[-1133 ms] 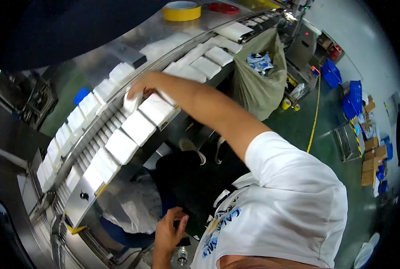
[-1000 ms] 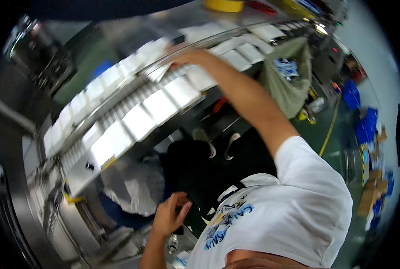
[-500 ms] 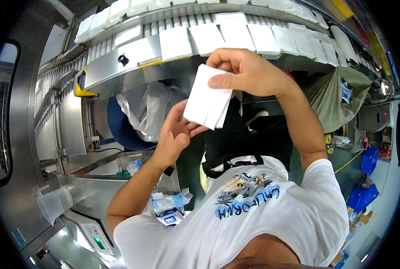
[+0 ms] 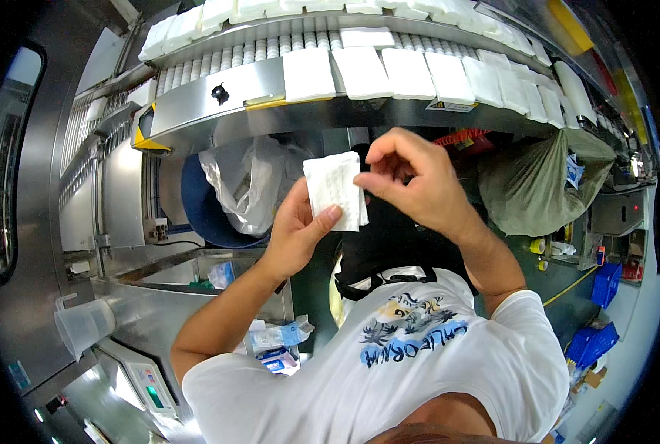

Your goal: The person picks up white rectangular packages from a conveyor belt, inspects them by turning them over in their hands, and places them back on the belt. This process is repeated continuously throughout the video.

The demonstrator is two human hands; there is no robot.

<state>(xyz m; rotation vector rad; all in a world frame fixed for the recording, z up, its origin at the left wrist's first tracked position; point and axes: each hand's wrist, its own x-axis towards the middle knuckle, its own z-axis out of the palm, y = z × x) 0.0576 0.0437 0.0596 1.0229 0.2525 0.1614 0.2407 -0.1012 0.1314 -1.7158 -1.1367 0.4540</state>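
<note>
My left hand holds a small stack of folded white sheets in front of my waist. Its thumb presses on the face of the stack, while the other fingers are mostly hidden behind it. At the stack's right edge is my right hand, its thumb tip touching or very near the edge. The right fingers are bent, with a gap between thumb and forefinger. Beyond both hands, several similar white stacks lie in a row along the metal edge of a conveyor.
Below the conveyor stands a blue bin with a clear plastic bag. A greenish cloth sack hangs to the right. At left are a plastic jug and a device with a lit display. Blue bins sit far right.
The stack has come lower and turned more upright. My left thumb has closed over its face. My right hand has let go of its top and moved down to its right edge.
</note>
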